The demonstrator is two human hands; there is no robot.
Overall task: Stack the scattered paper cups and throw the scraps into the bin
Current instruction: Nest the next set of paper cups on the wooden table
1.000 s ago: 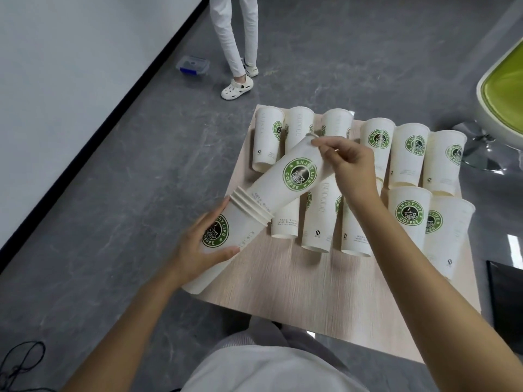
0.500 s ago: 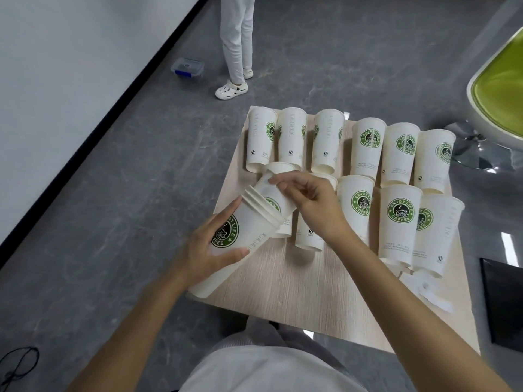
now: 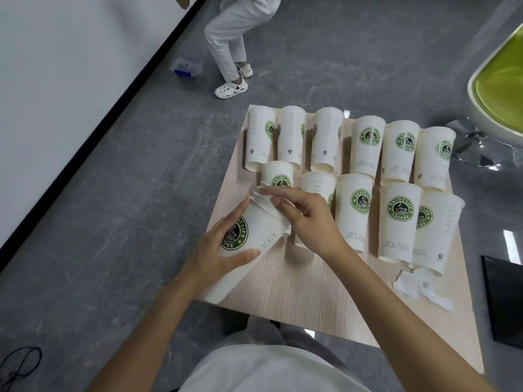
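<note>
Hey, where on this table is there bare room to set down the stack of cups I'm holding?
The near half of the table is bare wood, bordered by the stack on the left, the paper scraps on the right and the cups beyond. The far half is crowded: two rows of cups packed close.

I see white paper cups (image 3: pixel 396 244) across the middle of the frame, each with a round green badge (image 3: pixel 400 209) lettered in white. The tilted stack (image 3: pixel 263 227) at centre left carries the same badge. The table (image 3: pixel 311 284) is pale wood grain, and the scraps (image 3: pixel 407 285) at lower right are white. The floor (image 3: pixel 113 222) is veined grey. The chair (image 3: pixel 503 80) at upper right is lime green.
</note>
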